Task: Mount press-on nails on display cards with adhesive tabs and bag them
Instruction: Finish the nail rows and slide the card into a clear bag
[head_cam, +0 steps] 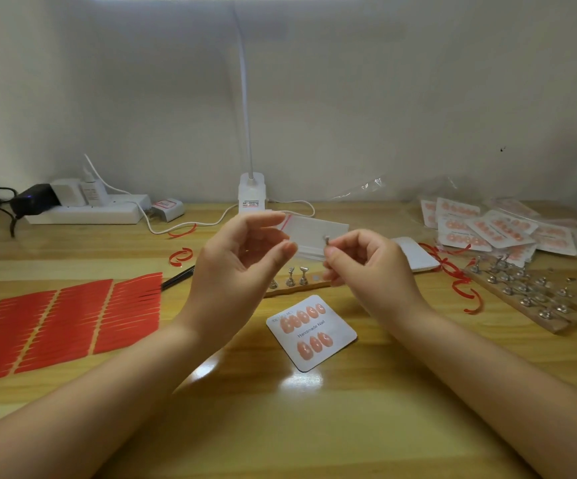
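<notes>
Right hand (pixel 359 261) grip pinches metal nail stand (pixel 327 240) raised for reach; left hand (pixel 242 257) released, half-filled display card (pixel 311 331) waiting on worktop (pixel 349 409) below.

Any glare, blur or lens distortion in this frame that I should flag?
Head view: the lamp overhead blows out the top edge; bright glare patches sit on the table near the card; wide-angle bending curves the table's far edge and stretches the forearms; the pile of bagged cards at right is soft, and what the right hand pinches is too small to identify.
</notes>
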